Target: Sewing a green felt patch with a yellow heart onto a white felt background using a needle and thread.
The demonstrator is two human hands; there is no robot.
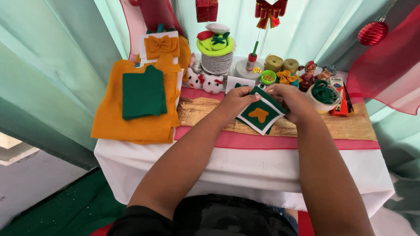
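Both my hands hold a square felt piece (261, 116), green on a white backing, with an orange heart-like shape in its middle. My left hand (238, 99) grips its upper left edge. My right hand (289, 99) pinches its upper right corner. The piece hovers just above a gold strip (350, 126) on the table.
A stack of orange felt (113, 120) with a folded green felt sheet (143, 92) lies at the left. Behind it stand an orange bow card (161, 45), two white cat figures (205, 81), a decorated round box (216, 52), ribbon rolls (282, 64) and a bowl of green cord (323, 95).
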